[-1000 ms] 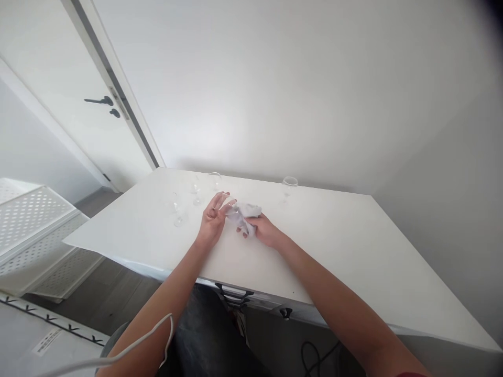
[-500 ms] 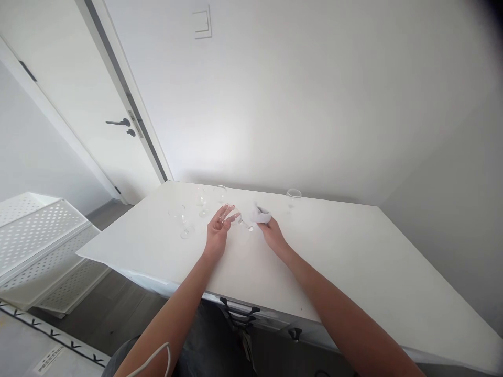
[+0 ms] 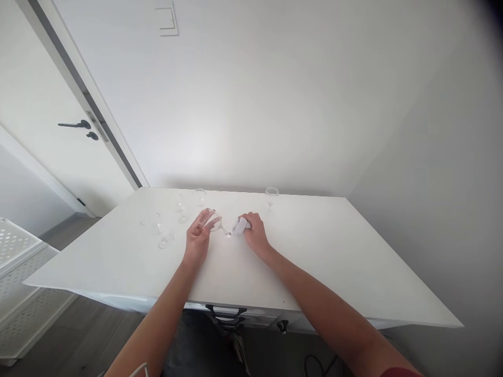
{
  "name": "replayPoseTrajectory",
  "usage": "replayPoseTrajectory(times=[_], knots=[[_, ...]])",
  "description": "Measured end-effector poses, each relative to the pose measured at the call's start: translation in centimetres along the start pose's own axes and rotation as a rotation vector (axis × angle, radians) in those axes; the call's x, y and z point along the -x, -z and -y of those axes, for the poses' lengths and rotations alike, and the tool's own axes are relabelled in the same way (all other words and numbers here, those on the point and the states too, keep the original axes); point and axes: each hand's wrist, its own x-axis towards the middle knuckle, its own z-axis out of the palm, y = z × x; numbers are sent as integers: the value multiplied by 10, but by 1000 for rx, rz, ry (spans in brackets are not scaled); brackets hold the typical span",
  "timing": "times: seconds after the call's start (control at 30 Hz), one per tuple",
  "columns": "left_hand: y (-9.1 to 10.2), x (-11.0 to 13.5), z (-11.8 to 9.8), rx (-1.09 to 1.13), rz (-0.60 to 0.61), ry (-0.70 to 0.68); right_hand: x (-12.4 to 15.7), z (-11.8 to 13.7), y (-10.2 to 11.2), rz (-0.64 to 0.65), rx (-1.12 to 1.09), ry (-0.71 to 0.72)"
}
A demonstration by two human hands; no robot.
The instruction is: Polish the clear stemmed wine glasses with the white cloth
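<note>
My left hand (image 3: 199,233) is closed around the bowl of a clear stemmed glass (image 3: 214,223), which is tilted with its stem pointing right. In my right hand (image 3: 253,229) is a bunched white cloth (image 3: 240,225), close to the glass's foot end. Whether the cloth touches the glass I cannot tell. Left of my left hand, a stemmed glass (image 3: 159,224) stands on the white tabletop (image 3: 243,277). Behind it are a second glass (image 3: 181,203) and a third glass (image 3: 199,197). Another stemmed glass (image 3: 271,194) stands beyond my right hand.
A white wall rises behind the table, with a light switch (image 3: 167,20) on it. At the left are a door with a dark handle (image 3: 74,124) and a white perforated rack (image 3: 23,293). Dark drawer handles (image 3: 226,312) sit below the table's front edge.
The view has shifted to the right, so the surroundings appear farther left. My right hand has turned, bunching the cloth near the glass's foot. My left hand still holds the glass.
</note>
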Motion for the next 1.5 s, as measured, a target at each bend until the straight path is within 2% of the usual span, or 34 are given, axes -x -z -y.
replayPoseTrajectory(times=[0.07,0.13,0.2,0.23,0.33,0.47,0.6,1.03,1.2,1.37,1.5], knots=[[0,-1,-1,-33,-61,-24,4,4,4,79,212,167],[0,0,-2,-74,-88,-34,10,11,3,282,360,287],[0,0,-2,-111,-81,-35,18,19,-1,453,496,315],[0,1,-3,-126,-71,-30,21,23,-5,493,565,310],[-3,2,-3,-162,-44,-9,29,31,-15,503,733,281],[-7,3,-4,-200,-41,21,32,34,-20,550,836,281],[-9,4,-3,-246,-29,44,32,34,-21,622,856,267],[-9,3,-1,-302,-27,28,39,36,-25,640,898,310],[-11,4,-2,-306,-23,39,48,35,-26,668,979,264],[-14,6,-1,-263,86,78,62,36,-8,697,1046,147],[-11,6,1,-392,87,79,72,33,33,715,1071,-28]])
